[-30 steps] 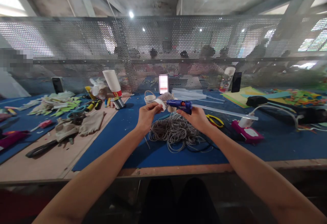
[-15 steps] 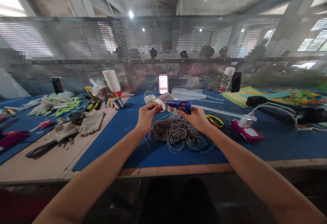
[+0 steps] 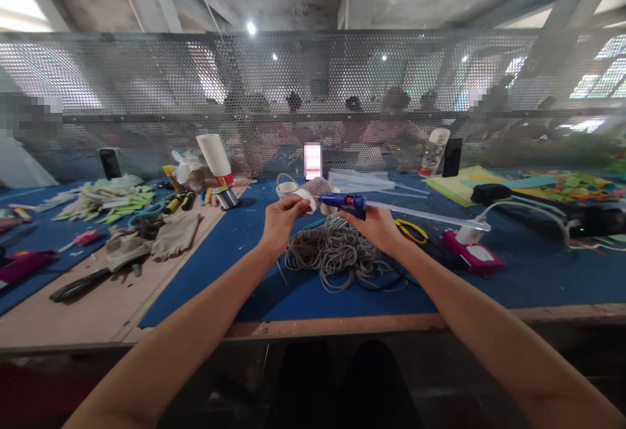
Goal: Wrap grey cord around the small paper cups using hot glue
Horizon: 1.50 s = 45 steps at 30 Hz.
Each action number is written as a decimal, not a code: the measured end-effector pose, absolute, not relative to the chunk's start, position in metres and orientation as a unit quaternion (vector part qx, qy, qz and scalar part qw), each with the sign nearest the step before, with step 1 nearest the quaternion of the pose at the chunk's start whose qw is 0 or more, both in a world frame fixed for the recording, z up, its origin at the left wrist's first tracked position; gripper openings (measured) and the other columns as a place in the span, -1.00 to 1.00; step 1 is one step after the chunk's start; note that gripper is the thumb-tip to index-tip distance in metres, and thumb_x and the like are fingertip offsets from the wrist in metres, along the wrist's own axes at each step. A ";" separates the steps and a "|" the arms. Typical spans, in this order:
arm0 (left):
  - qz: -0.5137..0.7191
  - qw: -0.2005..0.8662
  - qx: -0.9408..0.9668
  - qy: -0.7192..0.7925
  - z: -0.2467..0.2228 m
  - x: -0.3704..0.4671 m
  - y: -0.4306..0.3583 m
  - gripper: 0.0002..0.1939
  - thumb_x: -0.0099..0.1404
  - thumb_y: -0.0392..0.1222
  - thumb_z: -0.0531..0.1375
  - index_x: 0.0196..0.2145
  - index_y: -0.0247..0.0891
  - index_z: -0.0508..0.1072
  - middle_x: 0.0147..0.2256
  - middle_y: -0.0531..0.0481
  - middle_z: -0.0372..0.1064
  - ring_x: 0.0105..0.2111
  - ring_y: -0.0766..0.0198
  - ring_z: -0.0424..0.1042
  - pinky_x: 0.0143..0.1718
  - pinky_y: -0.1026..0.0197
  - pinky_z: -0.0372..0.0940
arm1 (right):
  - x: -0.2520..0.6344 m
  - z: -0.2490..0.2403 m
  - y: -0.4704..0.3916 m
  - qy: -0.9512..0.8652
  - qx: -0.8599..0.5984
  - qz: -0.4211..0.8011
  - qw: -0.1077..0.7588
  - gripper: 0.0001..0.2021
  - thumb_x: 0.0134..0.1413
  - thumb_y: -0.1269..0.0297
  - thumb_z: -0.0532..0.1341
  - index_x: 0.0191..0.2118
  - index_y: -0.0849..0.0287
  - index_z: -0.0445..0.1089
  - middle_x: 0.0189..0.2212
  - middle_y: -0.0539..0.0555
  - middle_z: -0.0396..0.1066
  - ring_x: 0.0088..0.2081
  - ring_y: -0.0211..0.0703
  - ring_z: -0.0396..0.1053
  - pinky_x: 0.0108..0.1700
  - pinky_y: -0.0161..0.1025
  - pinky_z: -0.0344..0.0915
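Observation:
My left hand [image 3: 283,220] is closed on a white cup [image 3: 315,193] partly wrapped in grey cord. In my right hand [image 3: 374,221] is a blue glue gun [image 3: 348,203], its nozzle at the cup's side and a long clear glue stick [image 3: 430,216] sticking out of its back. Beneath both hands lies a tangled pile of grey cord [image 3: 337,253] on the blue mat [image 3: 215,279]. A small white basket with a handle [image 3: 287,188] stands just behind my left hand.
At the left are stacked paper cups [image 3: 214,155], work gloves [image 3: 176,236] and pliers [image 3: 173,203]. A lit phone [image 3: 313,160] leans on the mesh screen. Yellow-handled scissors [image 3: 411,232], a magenta power block [image 3: 472,253] and coloured sheets [image 3: 462,182] lie to the right.

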<state>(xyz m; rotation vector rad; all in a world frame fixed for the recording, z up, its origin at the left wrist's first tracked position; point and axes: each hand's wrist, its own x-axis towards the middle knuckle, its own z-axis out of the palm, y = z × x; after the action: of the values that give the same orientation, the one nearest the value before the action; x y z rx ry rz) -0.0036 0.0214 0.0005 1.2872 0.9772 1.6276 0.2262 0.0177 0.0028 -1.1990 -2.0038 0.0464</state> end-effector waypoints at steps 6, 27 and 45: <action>0.648 0.410 0.508 0.392 -0.001 -0.006 0.023 -0.78 0.03 -0.07 0.43 -0.45 -0.27 0.61 -0.47 0.00 0.49 -0.41 0.29 0.43 -0.25 0.22 0.31 | 0.226 0.001 0.019 -0.792 -0.472 0.024 0.386 -0.51 0.22 -0.15 0.12 -0.10 0.16 0.55 -0.32 0.17 0.58 -0.23 0.09 0.52 -0.27 -0.18 0.26; 0.661 0.419 0.487 0.387 0.002 -0.008 0.024 -0.72 -0.01 -0.03 0.45 -0.42 -0.29 0.61 -0.45 -0.02 0.50 -0.39 0.28 0.45 -0.26 0.23 0.31 | 0.227 0.000 0.021 -0.796 -0.478 0.006 0.372 -0.51 0.20 -0.18 0.10 -0.13 0.12 0.55 -0.43 0.11 0.55 -0.39 -0.01 0.47 -0.38 -0.23 0.17; 0.672 0.466 0.440 0.370 0.007 -0.009 0.023 -0.68 -0.09 -0.08 0.49 -0.41 -0.32 0.60 -0.42 -0.03 0.50 -0.38 0.29 0.46 -0.27 0.23 0.33 | 0.229 -0.002 0.023 -0.802 -0.482 -0.003 0.352 -0.48 0.20 -0.20 0.09 -0.05 0.11 0.51 -0.41 0.12 0.54 -0.40 0.00 0.46 -0.42 -0.24 0.10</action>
<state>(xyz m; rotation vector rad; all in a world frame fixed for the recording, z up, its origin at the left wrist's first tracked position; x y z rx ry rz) -0.0095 0.0232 0.0071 1.0813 0.9093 1.6509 0.2287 0.0229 -0.0016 -1.2479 -2.0761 -0.0086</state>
